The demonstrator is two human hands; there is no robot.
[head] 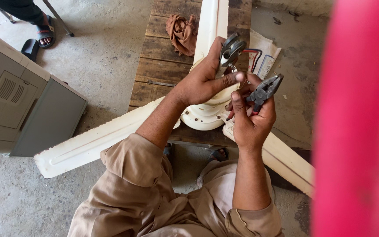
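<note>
A cream ceiling fan (202, 116) lies on a low wooden table (159, 70), its blades spreading left, right and away from me. Above the fan's hub, my left hand (205, 79) grips a small grey metal part (231, 50) held up between fingers and thumb. My right hand (251, 120) is closed on dark pliers (264, 91) with red handles, jaws pointing up and right. The two hands touch at the fingertips over the hub.
A crumpled brown rag (181, 31) lies on the table's far part. A grey box-shaped appliance (18, 96) stands at left. Another person's sandalled foot (45, 35) is at top left. A blurred red-pink shape (360, 118) fills the right edge. Printed paper (264, 55) lies beside the table.
</note>
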